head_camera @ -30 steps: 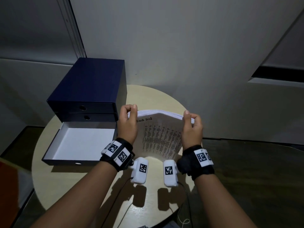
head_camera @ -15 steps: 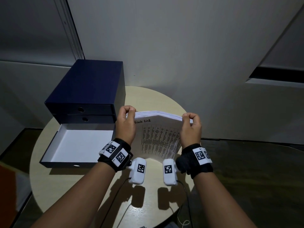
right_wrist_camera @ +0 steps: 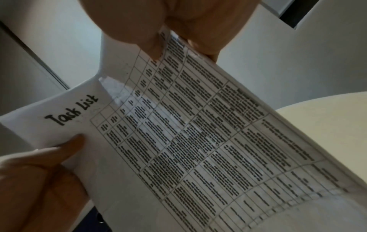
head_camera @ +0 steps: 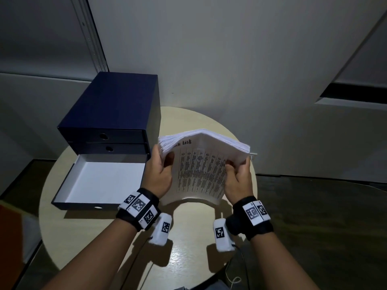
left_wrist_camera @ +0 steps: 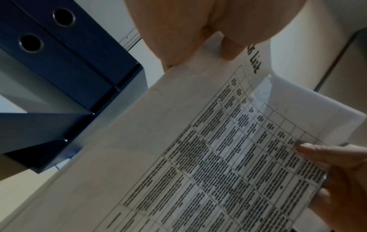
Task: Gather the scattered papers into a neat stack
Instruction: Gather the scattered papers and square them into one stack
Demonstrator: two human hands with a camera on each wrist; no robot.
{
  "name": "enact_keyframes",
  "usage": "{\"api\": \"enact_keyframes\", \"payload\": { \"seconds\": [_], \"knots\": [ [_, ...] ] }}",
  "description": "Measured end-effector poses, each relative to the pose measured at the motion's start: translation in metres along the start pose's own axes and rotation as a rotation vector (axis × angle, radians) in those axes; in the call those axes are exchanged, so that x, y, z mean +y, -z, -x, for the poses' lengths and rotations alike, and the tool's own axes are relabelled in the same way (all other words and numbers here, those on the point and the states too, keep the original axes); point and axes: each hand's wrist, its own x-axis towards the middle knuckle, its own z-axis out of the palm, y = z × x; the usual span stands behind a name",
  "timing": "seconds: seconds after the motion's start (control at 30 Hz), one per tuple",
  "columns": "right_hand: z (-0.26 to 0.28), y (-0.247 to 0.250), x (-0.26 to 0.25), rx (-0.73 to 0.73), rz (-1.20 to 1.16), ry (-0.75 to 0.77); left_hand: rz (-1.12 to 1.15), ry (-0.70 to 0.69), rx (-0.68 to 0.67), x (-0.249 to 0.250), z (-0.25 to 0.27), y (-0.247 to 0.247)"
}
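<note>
A thick stack of white papers [head_camera: 201,166] stands on its lower edge on the round beige table [head_camera: 188,243], bowed toward me. Its top sheet is a printed table headed "Task List" [right_wrist_camera: 71,111]. My left hand [head_camera: 160,171] grips the stack's left edge, thumb on the printed face [left_wrist_camera: 230,48]. On the other side my right hand [head_camera: 238,172] pinches the right edge, thumb on the front sheet [right_wrist_camera: 151,47]. One sheet's corner [head_camera: 253,153] sticks out at the upper right.
A dark blue drawer box [head_camera: 113,114] stands at the table's back left. Its bottom drawer [head_camera: 100,181] is pulled out, with a white inside and nothing in it. A pale wall [head_camera: 230,59] rises right behind the table. Cables [head_camera: 234,277] hang at the near edge.
Both hands slid down from the stack's top corners to its side edges. The stack tipped so its top edge now stands above the hands.
</note>
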Motion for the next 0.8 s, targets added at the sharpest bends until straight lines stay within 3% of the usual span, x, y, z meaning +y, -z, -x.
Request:
{"api": "enact_keyframes", "payload": {
  "seconds": [0.23,0.43,0.63,0.8],
  "knots": [
    [0.026,-0.008,0.034,-0.091,0.067,-0.136,-0.012,0.135,-0.062,-0.037,0.024,0.002],
    [0.013,-0.008,0.021,0.04,0.222,-0.008,-0.008,0.197,-0.085,-0.033,0.02,0.009],
    [-0.014,0.0,-0.017,0.142,-0.019,-0.043,-0.102,0.161,-0.19,-0.044,0.038,0.027],
    [-0.024,0.004,-0.044,0.031,-0.097,-0.009,-0.075,0.204,-0.074,-0.035,0.043,0.031]
  ]
}}
